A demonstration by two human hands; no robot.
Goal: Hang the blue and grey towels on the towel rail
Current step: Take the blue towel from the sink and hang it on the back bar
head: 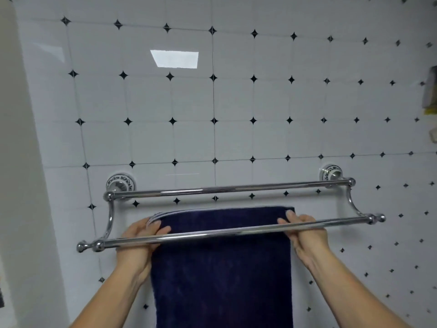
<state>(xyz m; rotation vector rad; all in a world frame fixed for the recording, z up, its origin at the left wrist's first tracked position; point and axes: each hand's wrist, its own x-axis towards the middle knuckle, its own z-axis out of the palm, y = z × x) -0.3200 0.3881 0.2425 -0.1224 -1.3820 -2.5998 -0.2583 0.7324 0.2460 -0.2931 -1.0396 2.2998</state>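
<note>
A chrome double towel rail is fixed to the tiled wall, with a back bar and a lower front bar. A folded dark blue towel hangs down behind the front bar, its top edge raised between the two bars. My left hand pinches the towel's top left corner, where white edge stripes show. My right hand grips the top right corner. Both hands sit under and behind the front bar. No grey towel is in view.
White wall tiles with black diamond accents fill the background. A plain wall or door frame runs down the left side. Some pale objects hang at the far right edge.
</note>
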